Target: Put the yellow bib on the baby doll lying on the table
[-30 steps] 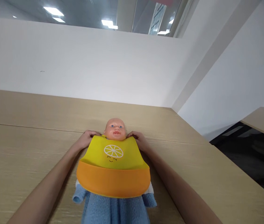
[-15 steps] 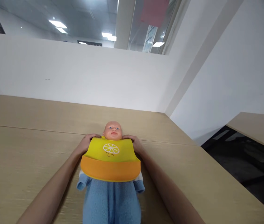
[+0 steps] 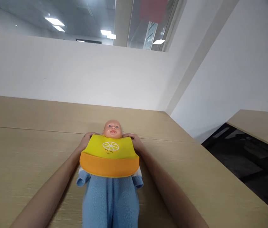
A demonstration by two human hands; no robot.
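A baby doll [image 3: 113, 129] in a fuzzy blue suit [image 3: 111, 199] lies face up on the wooden table, its head toward the wall. Over its chest is spread a yellow bib [image 3: 109, 149] with a white citrus slice print and an orange catch pocket [image 3: 109, 165]. At the bib's upper left corner, beside the doll's neck, is my left hand [image 3: 87, 140], fingers curled in behind the edge. My right hand [image 3: 134, 140] grips the upper right corner likewise. The bib hides most fingertips and the neck fastening.
The pale wooden table [image 3: 29, 152] reaches back to a white wall [image 3: 77, 72] with a window [image 3: 77, 19] above. On the right, past the table edge, stand another tabletop [image 3: 262, 125] and a dark area [image 3: 247, 164] beneath it.
The whole view has shifted slightly, so doll, bib and hands appear a little higher and farther left. Both hands stay at the bib's upper corners.
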